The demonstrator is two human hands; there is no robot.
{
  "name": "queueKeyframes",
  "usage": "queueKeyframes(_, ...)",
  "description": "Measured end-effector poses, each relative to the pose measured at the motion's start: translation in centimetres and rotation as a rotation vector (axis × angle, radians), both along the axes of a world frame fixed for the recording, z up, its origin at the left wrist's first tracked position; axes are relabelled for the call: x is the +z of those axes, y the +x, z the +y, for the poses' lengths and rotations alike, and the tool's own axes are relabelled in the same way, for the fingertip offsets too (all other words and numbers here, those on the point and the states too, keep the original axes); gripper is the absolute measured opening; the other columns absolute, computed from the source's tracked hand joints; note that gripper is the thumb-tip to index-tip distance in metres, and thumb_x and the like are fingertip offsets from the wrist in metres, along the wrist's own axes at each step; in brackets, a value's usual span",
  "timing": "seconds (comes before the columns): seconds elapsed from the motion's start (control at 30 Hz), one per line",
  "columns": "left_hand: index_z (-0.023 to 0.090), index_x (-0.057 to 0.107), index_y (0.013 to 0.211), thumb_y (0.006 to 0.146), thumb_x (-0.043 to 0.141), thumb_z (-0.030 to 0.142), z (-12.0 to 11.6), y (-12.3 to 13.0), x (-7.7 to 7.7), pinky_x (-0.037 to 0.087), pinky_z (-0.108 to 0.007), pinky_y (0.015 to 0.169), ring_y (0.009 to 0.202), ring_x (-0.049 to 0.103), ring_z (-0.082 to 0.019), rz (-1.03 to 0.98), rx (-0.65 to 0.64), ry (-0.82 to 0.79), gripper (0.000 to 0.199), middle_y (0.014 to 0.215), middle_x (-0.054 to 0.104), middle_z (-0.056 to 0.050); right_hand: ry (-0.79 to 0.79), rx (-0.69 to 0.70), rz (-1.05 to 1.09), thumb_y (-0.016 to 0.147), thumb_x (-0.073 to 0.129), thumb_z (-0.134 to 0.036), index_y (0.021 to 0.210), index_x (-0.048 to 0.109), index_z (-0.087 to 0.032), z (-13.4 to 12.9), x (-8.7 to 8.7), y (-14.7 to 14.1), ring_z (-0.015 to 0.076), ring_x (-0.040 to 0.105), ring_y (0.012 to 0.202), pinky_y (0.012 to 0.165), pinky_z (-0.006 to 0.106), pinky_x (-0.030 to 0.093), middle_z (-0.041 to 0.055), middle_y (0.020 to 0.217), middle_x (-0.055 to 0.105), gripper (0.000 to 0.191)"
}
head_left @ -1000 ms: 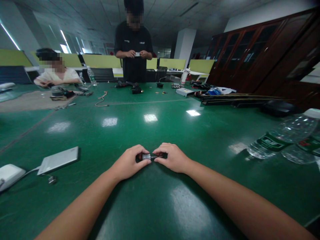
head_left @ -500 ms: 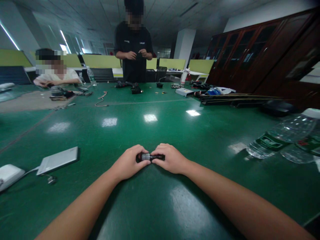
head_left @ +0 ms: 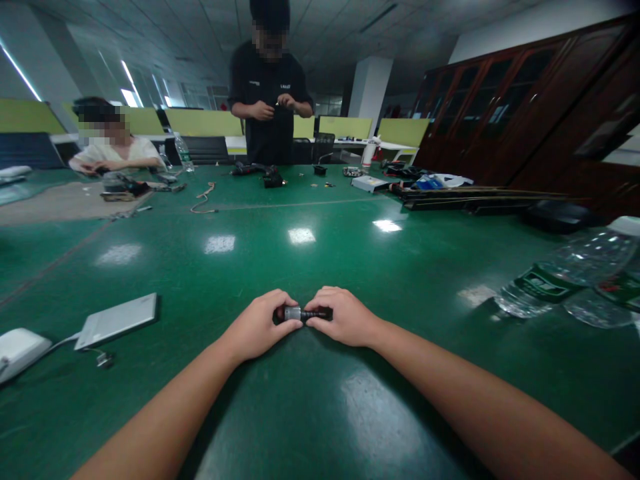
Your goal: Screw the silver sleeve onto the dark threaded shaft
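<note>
Low over the green table, both hands meet at a small silver-and-black cylindrical part, which lies level from left to right. My left hand is closed around its thicker silver end, thumb below and fingers above. On the other side, my right hand pinches the thinner, dark, ridged end. The fingers partly cover both ends, so its exact kind cannot be made out.
To the left lie a silver power bank and a white charger joined by a cable. Two plastic water bottles are at the right. Across the table, one person stands and another sits, among scattered parts.
My hands and the part they hold stay nearly in place, with only a slight shift to the right in view. The standing person's hand has moved a little.
</note>
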State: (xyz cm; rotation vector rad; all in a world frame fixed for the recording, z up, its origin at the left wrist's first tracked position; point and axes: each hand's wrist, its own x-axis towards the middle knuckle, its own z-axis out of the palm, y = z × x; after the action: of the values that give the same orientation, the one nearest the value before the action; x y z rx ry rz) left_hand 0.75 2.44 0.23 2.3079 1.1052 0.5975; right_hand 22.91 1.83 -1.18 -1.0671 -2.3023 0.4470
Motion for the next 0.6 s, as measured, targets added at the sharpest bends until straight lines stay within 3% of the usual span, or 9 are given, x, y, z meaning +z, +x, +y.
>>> queueKeyframes(0.6,0.019,0.065,0.1,0.085,0.066,0.033,0.04,-0.06,-0.06,0.044,-0.03,0.072,0.079,0.058,-0.019,0.018,0.004,-0.006,0.021,0.087,0.062,-0.003,-0.009,-0.002,0.01,0.078,0.073,-0.022,0.09,0.073,-0.018,0.01,0.13,0.14,0.0165,0.06,0.077,0.073,0.028,0.045,0.0038,0.08,0.069,0.013)
